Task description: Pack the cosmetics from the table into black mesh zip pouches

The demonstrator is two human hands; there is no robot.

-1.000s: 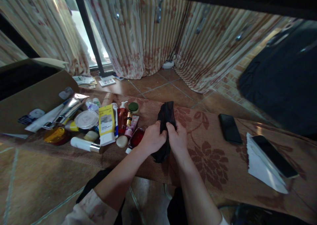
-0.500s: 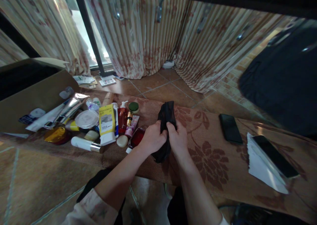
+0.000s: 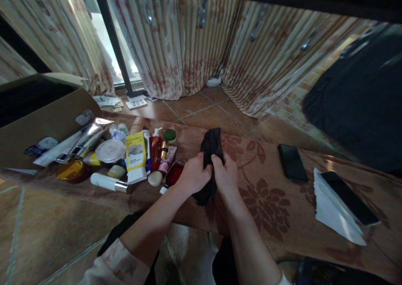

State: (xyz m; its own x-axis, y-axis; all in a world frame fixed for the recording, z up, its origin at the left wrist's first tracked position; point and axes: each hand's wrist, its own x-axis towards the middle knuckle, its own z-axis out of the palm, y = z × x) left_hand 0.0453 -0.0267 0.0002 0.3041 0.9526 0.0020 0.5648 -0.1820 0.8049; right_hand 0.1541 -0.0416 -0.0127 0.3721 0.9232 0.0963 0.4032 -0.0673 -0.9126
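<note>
A bunched piece of thin black fabric point(image 3: 211, 142) is gripped by both hands above the brown cloth-covered bench point(image 3: 251, 180). My left hand point(image 3: 195, 174) is closed on its left side, thumb on top. Opposite it, my right hand point(image 3: 225, 173) is closed on the right side, the two thumbs close together. What garment or item the fabric is cannot be made out. Just left of my left hand lies a dark red bottle point(image 3: 173, 174), partly covered by that hand. Beside it are a pink tube point(image 3: 167, 159) and a round cream-coloured lid point(image 3: 155, 178).
Several cosmetics crowd the bench's left, among them a yellow tube point(image 3: 136, 153), a red pump bottle point(image 3: 155, 149) and a white tube point(image 3: 105, 181). Behind them stands a cardboard box point(image 3: 47, 126). Two phones, one black point(image 3: 292, 163) and one point(image 3: 348, 197) on white paper point(image 3: 333, 218), lie right.
</note>
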